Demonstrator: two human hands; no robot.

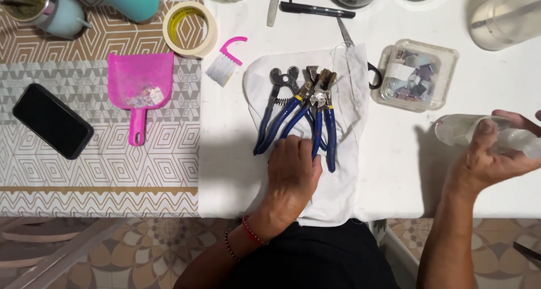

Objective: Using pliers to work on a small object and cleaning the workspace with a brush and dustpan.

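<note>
Several blue-handled pliers (298, 111) lie side by side on a white cloth (344, 182) at the table's front. My left hand (292, 176) rests on the cloth with its fingers on the handle ends of the pliers. It grips none of them. My right hand (490, 156) is at the right edge, closed around a clear glass jar (468, 130) lying on its side above the white table (406, 165).
A clear plastic box of mosaic pieces (418, 74) sits right of the cloth. A pink dustpan (139, 89), a small pink brush (225, 61), a tape roll (190, 29) and a black phone (52, 120) lie left. Jars and a pen line the far edge.
</note>
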